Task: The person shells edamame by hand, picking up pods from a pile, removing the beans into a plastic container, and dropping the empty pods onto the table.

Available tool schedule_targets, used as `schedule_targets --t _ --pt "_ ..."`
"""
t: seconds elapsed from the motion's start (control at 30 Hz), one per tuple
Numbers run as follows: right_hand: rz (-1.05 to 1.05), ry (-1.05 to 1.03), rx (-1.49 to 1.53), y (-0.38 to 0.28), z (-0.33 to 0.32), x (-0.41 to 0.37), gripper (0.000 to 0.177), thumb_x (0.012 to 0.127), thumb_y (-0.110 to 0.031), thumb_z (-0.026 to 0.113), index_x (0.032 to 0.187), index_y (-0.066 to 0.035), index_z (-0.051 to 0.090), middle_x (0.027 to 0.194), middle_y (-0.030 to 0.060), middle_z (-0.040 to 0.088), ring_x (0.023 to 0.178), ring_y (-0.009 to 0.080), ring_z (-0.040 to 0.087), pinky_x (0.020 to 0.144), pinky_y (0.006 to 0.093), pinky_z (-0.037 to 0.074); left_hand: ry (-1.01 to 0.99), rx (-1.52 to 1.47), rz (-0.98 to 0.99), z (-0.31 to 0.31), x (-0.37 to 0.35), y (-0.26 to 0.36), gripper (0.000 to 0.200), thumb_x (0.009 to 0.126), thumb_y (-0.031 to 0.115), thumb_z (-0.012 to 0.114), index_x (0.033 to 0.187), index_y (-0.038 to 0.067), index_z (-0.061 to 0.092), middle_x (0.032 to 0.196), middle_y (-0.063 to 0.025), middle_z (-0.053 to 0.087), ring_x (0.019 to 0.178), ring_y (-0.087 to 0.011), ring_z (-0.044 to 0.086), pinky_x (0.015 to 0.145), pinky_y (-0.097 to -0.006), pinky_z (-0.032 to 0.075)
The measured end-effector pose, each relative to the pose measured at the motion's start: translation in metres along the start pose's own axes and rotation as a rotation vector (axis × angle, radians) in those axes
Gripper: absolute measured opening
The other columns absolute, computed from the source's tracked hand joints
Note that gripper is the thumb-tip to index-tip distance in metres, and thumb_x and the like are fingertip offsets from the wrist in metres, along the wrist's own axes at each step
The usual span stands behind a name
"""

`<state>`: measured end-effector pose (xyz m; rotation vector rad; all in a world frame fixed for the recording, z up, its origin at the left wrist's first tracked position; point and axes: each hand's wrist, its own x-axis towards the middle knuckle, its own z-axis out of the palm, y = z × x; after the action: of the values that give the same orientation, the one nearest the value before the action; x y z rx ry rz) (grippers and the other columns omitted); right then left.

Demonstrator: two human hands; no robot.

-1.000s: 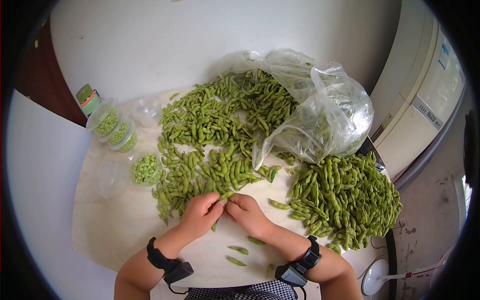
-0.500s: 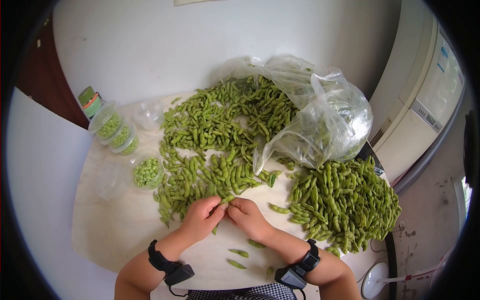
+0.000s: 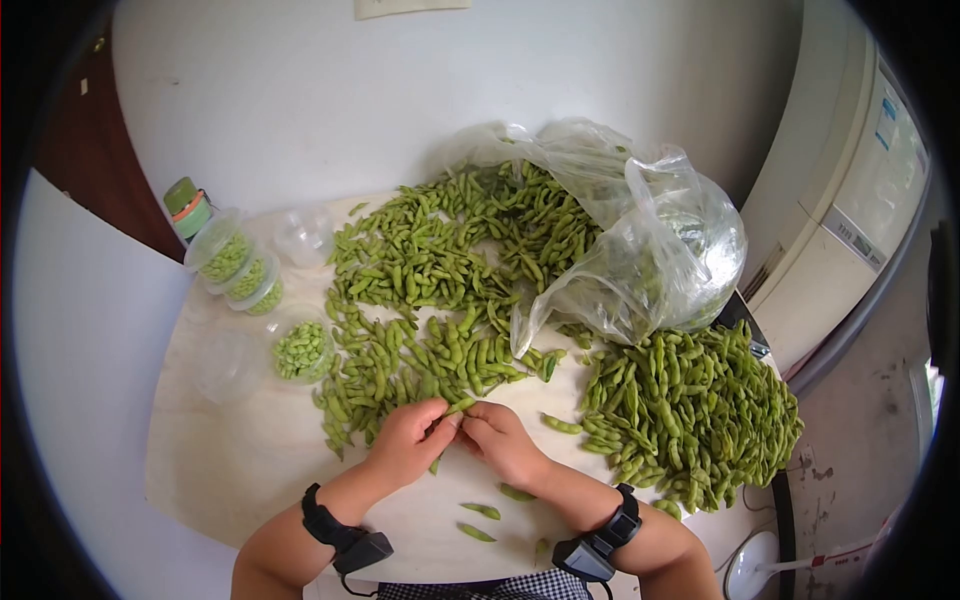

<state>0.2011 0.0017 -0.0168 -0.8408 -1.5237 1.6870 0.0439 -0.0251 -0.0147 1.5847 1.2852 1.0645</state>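
Close together at the near edge of the loose pods, my left hand [image 3: 408,440] and my right hand [image 3: 503,440] pinch one green edamame pod [image 3: 461,405] between them. Both hands are closed, with thumbs and fingertips meeting on the pod, so part of it is hidden. Just beyond them spreads a layer of edamame pods [image 3: 440,355]. To the right of my right hand lies a larger heap of pods [image 3: 690,415]. A few single pods [image 3: 478,532] rest on the table in front of me. Left of the pods, a round clear tub [image 3: 326,362] holds shelled beans [image 3: 298,350].
A clear plastic bag [image 3: 650,250] with pods sits at the back right of the white table [image 3: 220,460]. Several lidded tubs of beans [image 3: 222,256] are stacked at the left, near a green bottle [image 3: 188,208]. An empty clear tub [image 3: 228,365] stands nearer. A white appliance [image 3: 850,190] is at the right.
The whole view has shifted slightly, with the scene a little lower in the picture. My hands keep hold of the pod between them; nothing else has visibly moved on the table.
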Motion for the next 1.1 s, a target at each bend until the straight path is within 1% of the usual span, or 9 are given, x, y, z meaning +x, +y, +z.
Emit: schedule_targets --t 0.17,0.33,0.37,0.53,0.63,0.77,0.97,1.07,1.1 --pt "0.101 -0.013 0.160 0.004 -0.003 0.001 0.015 0.087 -0.012 0.043 0.080 -0.001 0.051 0.067 0.0019 0.048 0.059 0.0088 0.041 0.052 0.0218 0.033 0.012 0.064 -0.019 -0.001 0.000 0.011 0.026 0.086 0.016 0.056 0.069 0.000 0.045 0.054 -0.0071 0.039 0.049 -0.0121 0.035 0.044 -0.0287 0.031" --pt "0.230 0.004 0.328 -0.019 -0.002 -0.004 0.017 0.085 -0.013 0.041 0.085 -0.003 0.055 0.068 0.0006 0.050 0.058 0.0080 0.043 0.050 0.0216 0.034 0.100 0.126 0.170 -0.003 -0.002 0.023 0.025 0.084 0.012 0.057 0.064 0.000 0.049 0.056 -0.0067 0.050 0.050 -0.0138 0.047 0.047 -0.0283 0.037" --pt "0.261 0.116 0.371 -0.027 0.005 -0.005 0.017 0.084 -0.014 0.042 0.084 -0.003 0.055 0.066 0.0016 0.049 0.055 0.0088 0.041 0.047 0.0219 0.032 0.124 0.139 0.185 -0.005 -0.004 0.028 0.025 0.084 0.013 0.057 0.063 0.001 0.051 0.056 -0.0073 0.052 0.050 -0.0183 0.050 0.047 -0.0297 0.037" --pt "0.325 0.092 0.477 -0.032 -0.014 0.006 0.015 0.080 -0.017 0.042 0.078 -0.004 0.049 0.062 0.0019 0.042 0.048 0.0101 0.032 0.042 0.0231 0.025 0.253 0.115 0.394 -0.010 -0.004 0.020 0.028 0.082 0.014 0.059 0.062 0.003 0.043 0.055 -0.0104 0.040 0.049 -0.0282 0.043 0.045 -0.0362 0.032" --pt "0.354 0.048 0.525 -0.059 -0.022 0.022 0.015 0.084 -0.017 0.040 0.077 -0.007 0.048 0.062 0.0004 0.042 0.048 0.0083 0.033 0.041 0.0211 0.023 0.025 0.213 0.641 -0.017 -0.006 0.018 0.026 0.080 0.015 0.060 0.061 0.006 0.045 0.055 -0.0088 0.040 0.053 -0.0284 0.047 0.047 -0.0379 0.035" --pt "0.346 -0.025 0.365 -0.102 0.002 0.061 0.016 0.086 -0.018 0.042 0.076 -0.008 0.049 0.065 -0.0002 0.044 0.051 0.0080 0.036 0.042 0.0209 0.024 -0.024 0.290 0.861 -0.009 -0.005 0.019 0.019 0.075 0.013 0.063 0.064 0.006 0.049 0.058 -0.0075 0.043 0.056 -0.0272 0.049 0.050 -0.0367 0.040" --pt "0.407 -0.236 0.284 -0.122 0.073 0.128 0.016 0.090 -0.019 0.045 0.083 -0.006 0.051 0.077 0.0019 0.046 0.068 0.0108 0.044 0.051 0.0221 0.033 -0.058 0.309 0.861 -0.008 -0.005 0.009 0.009 0.075 0.014 0.063 0.073 0.007 0.057 0.067 -0.0064 0.053 0.063 -0.0265 0.054 0.055 -0.0369 0.044" --pt "0.345 -0.276 0.229 -0.109 0.106 0.155 0.021 0.093 -0.021 0.043 0.089 -0.004 0.053 0.085 0.0043 0.048 0.079 0.0129 0.047 0.065 0.0258 0.042 -0.096 0.359 0.793 -0.010 -0.007 0.007 0.010 0.076 0.017 0.062 0.080 0.008 0.059 0.076 -0.0075 0.057 0.067 -0.0279 0.056 0.060 -0.0388 0.046" --pt "0.332 -0.269 0.209 -0.102 0.114 0.164 0.024 0.094 -0.023 0.040 0.092 -0.003 0.053 0.089 0.0052 0.049 0.083 0.0140 0.047 0.075 0.0274 0.042 -0.158 0.344 0.750 -0.009 -0.007 0.000 0.018 0.077 0.020 0.062 0.091 0.010 0.060 0.088 -0.0086 0.058 0.078 -0.0291 0.057 0.068 -0.0400 0.047"
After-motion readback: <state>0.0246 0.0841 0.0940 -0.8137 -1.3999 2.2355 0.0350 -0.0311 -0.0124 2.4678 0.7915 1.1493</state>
